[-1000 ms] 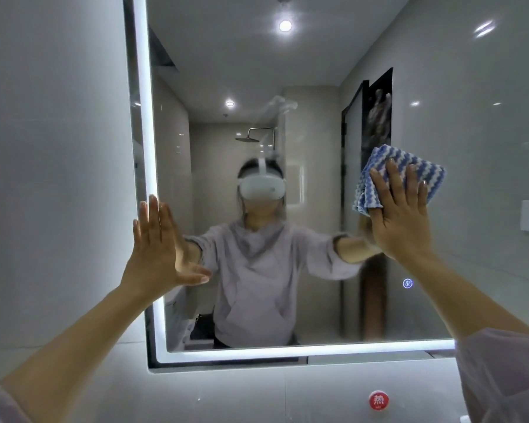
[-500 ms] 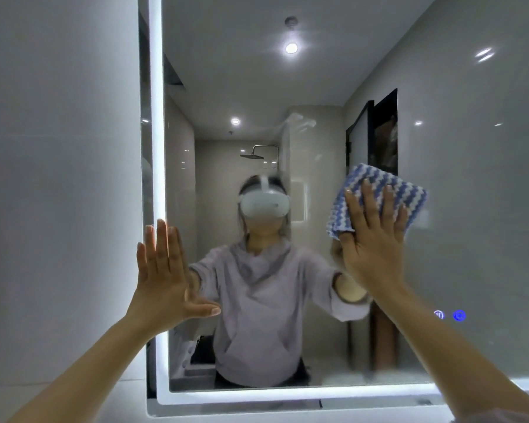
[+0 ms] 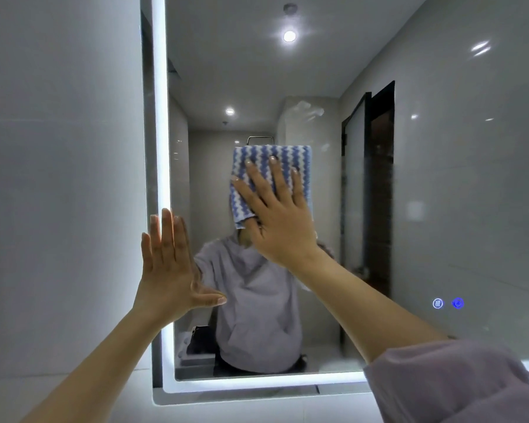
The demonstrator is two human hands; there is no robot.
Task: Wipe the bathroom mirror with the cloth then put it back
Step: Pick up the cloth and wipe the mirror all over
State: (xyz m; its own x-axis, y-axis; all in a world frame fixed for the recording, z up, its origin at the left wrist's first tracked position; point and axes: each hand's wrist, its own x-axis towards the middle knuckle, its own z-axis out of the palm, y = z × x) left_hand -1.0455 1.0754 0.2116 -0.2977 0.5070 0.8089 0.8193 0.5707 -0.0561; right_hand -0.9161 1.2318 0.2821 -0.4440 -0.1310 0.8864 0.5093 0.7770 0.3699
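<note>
The bathroom mirror [image 3: 440, 184] has a lit white strip along its left and bottom edges and fills most of the view. My right hand [image 3: 280, 221] lies flat on a folded blue-and-white zigzag cloth [image 3: 287, 158], pressing it against the glass near the mirror's middle. The cloth covers the reflected head of the person. My left hand [image 3: 171, 267] rests flat on the mirror's lit left edge, fingers up, thumb out, holding nothing. A smeared patch [image 3: 306, 109] shows on the glass above the cloth.
Grey tiled wall [image 3: 58, 178] lies left of the mirror. Two glowing blue touch buttons [image 3: 448, 303] sit at the mirror's lower right. The reflection shows a dark doorway, ceiling lights and a person in a grey top.
My right hand has slid the cloth leftwards across the glass, from the right side to the middle. The view has moved closer. My left hand stays on the left edge.
</note>
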